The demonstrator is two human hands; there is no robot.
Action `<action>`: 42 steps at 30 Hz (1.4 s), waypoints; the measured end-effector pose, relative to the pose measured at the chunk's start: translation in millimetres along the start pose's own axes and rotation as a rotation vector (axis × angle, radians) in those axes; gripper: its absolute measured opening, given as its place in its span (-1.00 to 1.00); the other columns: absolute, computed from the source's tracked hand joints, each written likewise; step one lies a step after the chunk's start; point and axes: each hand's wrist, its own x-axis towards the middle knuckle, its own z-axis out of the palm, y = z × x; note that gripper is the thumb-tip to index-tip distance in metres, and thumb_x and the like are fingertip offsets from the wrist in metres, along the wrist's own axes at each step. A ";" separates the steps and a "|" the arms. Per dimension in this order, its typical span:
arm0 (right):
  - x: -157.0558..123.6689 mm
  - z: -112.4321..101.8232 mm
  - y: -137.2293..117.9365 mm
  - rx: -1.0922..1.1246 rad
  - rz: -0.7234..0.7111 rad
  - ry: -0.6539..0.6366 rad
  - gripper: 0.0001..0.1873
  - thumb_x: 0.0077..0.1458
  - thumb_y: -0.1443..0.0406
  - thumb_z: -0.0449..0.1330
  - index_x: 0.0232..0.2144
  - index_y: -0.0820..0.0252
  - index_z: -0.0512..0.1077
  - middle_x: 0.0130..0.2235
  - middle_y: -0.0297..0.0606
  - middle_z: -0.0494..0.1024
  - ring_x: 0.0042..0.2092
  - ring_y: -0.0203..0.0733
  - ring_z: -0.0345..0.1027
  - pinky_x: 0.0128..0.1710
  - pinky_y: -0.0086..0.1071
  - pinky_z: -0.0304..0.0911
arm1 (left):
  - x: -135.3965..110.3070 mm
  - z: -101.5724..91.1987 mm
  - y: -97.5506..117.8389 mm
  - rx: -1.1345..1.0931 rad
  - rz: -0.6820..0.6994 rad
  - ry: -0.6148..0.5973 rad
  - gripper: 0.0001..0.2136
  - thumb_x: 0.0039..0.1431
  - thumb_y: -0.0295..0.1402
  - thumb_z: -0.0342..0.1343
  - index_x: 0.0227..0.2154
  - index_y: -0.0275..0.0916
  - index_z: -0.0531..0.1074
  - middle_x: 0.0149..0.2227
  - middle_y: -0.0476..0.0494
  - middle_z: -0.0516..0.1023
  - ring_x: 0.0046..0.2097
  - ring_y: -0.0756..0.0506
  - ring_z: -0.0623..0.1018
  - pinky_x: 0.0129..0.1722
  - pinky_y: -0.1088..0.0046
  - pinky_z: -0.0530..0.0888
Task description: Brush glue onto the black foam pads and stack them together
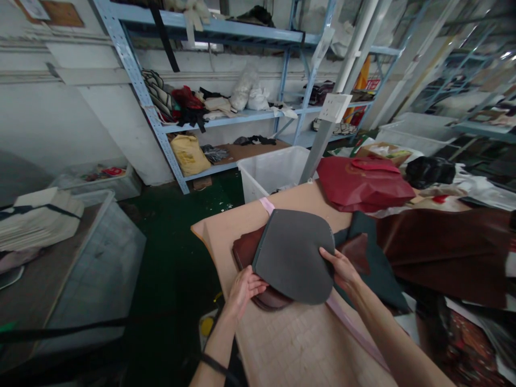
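Note:
A dark grey rounded pad (294,255) lies on a stack of brown leather pieces (245,248) on a tan worktable (290,338). My left hand (242,287) grips the pad's lower left edge, fingers curled around it and the leather beneath. My right hand (342,266) holds the pad's right edge, thumb on top, fingers under it. A pink tape (266,205) runs from under the pad's far side, and a pink strip (355,330) emerges near my right forearm.
A red bag (363,185) and brown leather sheets (439,247) lie to the right. A white plastic bin (276,172) stands beyond the table by a slanted post. Blue shelving (226,118) with cloth bundles lines the wall. A clear bin (92,258) stands left across a green floor.

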 end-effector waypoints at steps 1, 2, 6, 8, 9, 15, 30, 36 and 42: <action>-0.1 -0.3 0.0 -0.003 0.000 0.000 -0.71 -0.21 0.30 0.36 -0.34 0.19 0.47 -0.39 -0.24 0.61 -0.40 -0.16 0.48 -0.35 -0.34 0.41 | 1.0 -0.5 -1.1 -0.007 0.002 0.015 -0.76 0.20 -0.26 -0.08 -0.32 -0.38 0.31 -0.36 -0.33 0.51 -0.36 -0.11 0.55 -0.31 0.38 0.45; -0.3 -0.4 0.1 -0.007 0.000 0.002 -0.70 -0.22 0.29 0.36 -0.33 0.19 0.47 -0.39 -0.25 0.61 -0.40 -0.16 0.48 -0.36 -0.33 0.41 | 1.9 -1.1 -2.0 -0.014 0.006 0.030 -0.79 0.20 -0.28 -0.06 -0.33 -0.36 0.30 -0.39 -0.30 0.50 -0.37 -0.11 0.55 -0.31 0.38 0.45; -1.1 0.4 0.5 -0.015 -0.008 0.011 -0.68 -0.24 0.29 0.37 -0.33 0.19 0.48 -0.38 -0.24 0.61 -0.39 -0.15 0.49 -0.34 -0.32 0.41 | 4.5 -3.9 -5.1 -0.023 0.042 0.075 -0.89 0.13 -0.34 0.03 -0.39 -0.30 0.29 -0.50 -0.12 0.46 -0.41 -0.09 0.55 -0.34 0.41 0.46; -1.4 1.0 0.8 -0.014 -0.009 0.014 -0.67 -0.24 0.28 0.37 -0.33 0.20 0.47 -0.39 -0.25 0.61 -0.40 -0.16 0.48 -0.34 -0.33 0.41 | 5.1 -5.1 -6.1 -0.016 0.058 0.075 -0.88 0.08 -0.35 0.09 -0.42 -0.29 0.29 -0.52 -0.10 0.46 -0.41 -0.08 0.55 -0.34 0.44 0.46; -1.5 1.2 1.0 -0.014 -0.010 0.015 -0.68 -0.25 0.28 0.37 -0.34 0.20 0.47 -0.40 -0.26 0.61 -0.40 -0.16 0.48 -0.35 -0.34 0.41 | 5.2 -5.7 -6.5 -0.010 0.064 0.071 -0.87 0.06 -0.35 0.12 -0.43 -0.29 0.30 -0.52 -0.10 0.46 -0.41 -0.07 0.55 -0.35 0.46 0.45; -3.0 2.6 1.4 -0.016 -0.016 0.026 -0.69 -0.26 0.27 0.38 -0.37 0.21 0.47 -0.43 -0.25 0.60 -0.43 -0.16 0.48 -0.39 -0.35 0.41 | 6.7 -6.9 -7.7 0.028 0.078 0.085 -0.82 0.00 -0.33 0.19 -0.43 -0.31 0.32 -0.50 -0.12 0.49 -0.42 -0.05 0.54 -0.34 0.47 0.46; -12.1 7.1 -22.0 -0.059 -0.079 0.062 -0.74 -0.19 0.24 0.32 -0.37 0.18 0.47 -0.46 -0.28 0.60 -0.47 -0.16 0.46 -0.44 -0.35 0.39 | 15.3 -2.5 -4.1 0.251 0.153 0.167 -0.51 -0.01 -0.30 0.15 -0.02 -0.45 0.25 -0.65 -0.05 0.47 -0.62 -0.07 0.48 -0.61 0.53 0.31; -23.9 34.1 -118.8 -0.088 -0.435 0.184 -0.70 -0.22 0.23 0.33 -0.34 0.18 0.48 -0.51 -0.33 0.56 -0.46 -0.17 0.45 -0.43 -0.35 0.39 | 12.1 -26.7 8.7 0.192 0.281 0.387 -0.60 0.09 -0.33 0.04 0.02 -0.24 0.23 -0.12 -0.22 0.50 -0.14 -0.08 0.52 -0.22 0.50 0.41; -45.6 79.6 -146.0 0.046 -0.628 0.148 -0.68 -0.20 0.22 0.32 -0.29 0.13 0.47 -0.42 -0.37 0.58 -0.40 -0.22 0.46 -0.34 -0.35 0.40 | 15.9 -26.4 -3.4 0.072 0.232 0.453 -0.53 0.12 -0.37 0.05 0.09 -0.26 0.11 0.21 -0.31 0.13 0.20 -0.13 0.21 0.16 0.37 0.18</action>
